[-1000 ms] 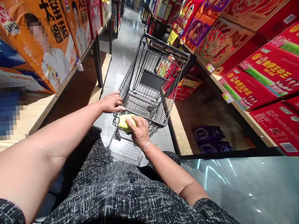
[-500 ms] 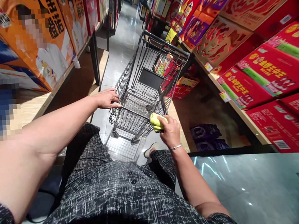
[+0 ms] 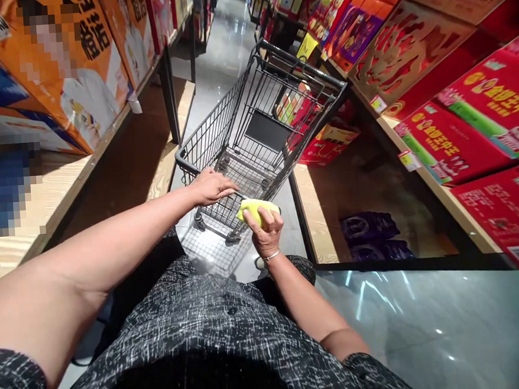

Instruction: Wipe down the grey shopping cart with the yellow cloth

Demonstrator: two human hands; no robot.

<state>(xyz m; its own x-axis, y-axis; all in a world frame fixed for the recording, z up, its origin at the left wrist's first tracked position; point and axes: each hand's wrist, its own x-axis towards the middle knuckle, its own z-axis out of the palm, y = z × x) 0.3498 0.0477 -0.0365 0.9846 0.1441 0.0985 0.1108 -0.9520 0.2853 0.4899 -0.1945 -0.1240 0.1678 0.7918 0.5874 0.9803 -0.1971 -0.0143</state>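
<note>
A black wire shopping cart [image 3: 218, 111] stands in front of me, its basket bare at the bottom and its handle at the far end. My left hand [image 3: 213, 187] lies over the near rim, with its fingers curled across the bar. In my right hand [image 3: 267, 230] is a folded yellow-green cloth [image 3: 254, 209], gripped at the near right part of the rim, close to my left fingertips. The cloth covers that stretch of the bar, and whether it presses on the metal is hard to tell.
On the left, a wooden shelf [image 3: 5, 251] bears large orange boxes [image 3: 95, 69]. Red gift boxes [image 3: 481, 125] fill the right shelf, with purple packs [image 3: 368, 228] below. A red box [image 3: 331, 145] stands beyond the cart's right side. Tiled floor [image 3: 428, 319] lies behind the right shelf.
My right hand has moved left with the cloth, nearer my left hand. My left hand has slid right along the rim. The near end of the cart has turned slightly in view.
</note>
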